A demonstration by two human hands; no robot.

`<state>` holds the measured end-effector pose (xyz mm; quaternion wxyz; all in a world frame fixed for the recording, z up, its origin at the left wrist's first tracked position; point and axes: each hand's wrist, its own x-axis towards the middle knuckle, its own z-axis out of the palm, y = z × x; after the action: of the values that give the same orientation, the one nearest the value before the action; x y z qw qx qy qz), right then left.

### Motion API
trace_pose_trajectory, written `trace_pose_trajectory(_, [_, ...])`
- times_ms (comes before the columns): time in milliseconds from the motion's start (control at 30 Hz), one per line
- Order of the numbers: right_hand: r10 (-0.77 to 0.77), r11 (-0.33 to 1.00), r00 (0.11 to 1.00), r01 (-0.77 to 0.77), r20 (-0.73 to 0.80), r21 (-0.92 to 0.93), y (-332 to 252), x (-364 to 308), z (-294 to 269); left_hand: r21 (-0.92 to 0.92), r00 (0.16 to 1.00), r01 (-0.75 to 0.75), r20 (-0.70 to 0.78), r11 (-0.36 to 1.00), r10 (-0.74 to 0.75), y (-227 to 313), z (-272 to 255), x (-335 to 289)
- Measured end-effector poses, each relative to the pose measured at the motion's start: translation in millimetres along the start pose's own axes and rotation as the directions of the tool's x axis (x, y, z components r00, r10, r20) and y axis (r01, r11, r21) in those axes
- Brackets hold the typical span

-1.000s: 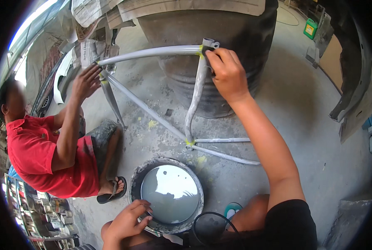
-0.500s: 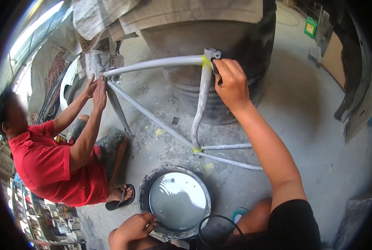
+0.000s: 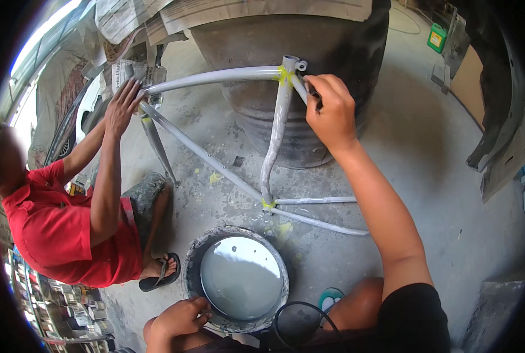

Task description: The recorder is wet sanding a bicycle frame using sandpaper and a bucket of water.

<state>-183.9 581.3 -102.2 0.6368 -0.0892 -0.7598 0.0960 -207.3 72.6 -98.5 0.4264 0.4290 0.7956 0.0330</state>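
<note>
A grey bicycle frame, with yellowish patches at its joints, stands across the middle of the view. My right hand is closed at the slim tube just below the top right joint. Between its fingers and thumb is a small dark piece that looks like sandpaper, pressed against the tube and mostly hidden. At the bottom, my left hand rests with curled fingers by the near left rim of a dark bucket of cloudy water. Nothing shows in that hand.
On the left, a person in a red shirt holds the frame's front end with both hands. Behind the frame stands a big dark drum, newspaper over its top. A green jug is at the far right, shelved cans lower left.
My right hand has slid a little down the slim tube, away from the top joint. The other person's hands have shifted at the front end. The whole view has moved slightly.
</note>
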Motion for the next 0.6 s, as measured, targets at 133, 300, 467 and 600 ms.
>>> trace_pose_trajectory(133, [-0.174, 0.980, 0.984, 0.178, 0.050, -0.090, -23, 21, 15, 0.020, 0.999, 0.015, 0.038, 1.000, -0.016, -3, 1, -2])
trace_pose_trajectory(300, [-0.197, 0.969, 0.980, 0.196, 0.012, -0.149, -9, 10, 9, -0.007, 1.000, 0.007, 0.022, 1.000, -0.007, -6, 6, 0])
trace_pose_trajectory(467, [-0.343, 0.901, 0.936, 0.350, 0.073, -0.257, -18, 24, 19, -0.074, 0.995, -0.042, 0.084, 0.996, 0.048, 11, 3, -5])
trace_pose_trajectory(600, [-0.282, 0.927, 0.956, 0.293, 0.080, -0.232, -16, 1, 9, -0.065, 0.995, -0.089, 0.042, 0.994, 0.092, -3, 10, -12])
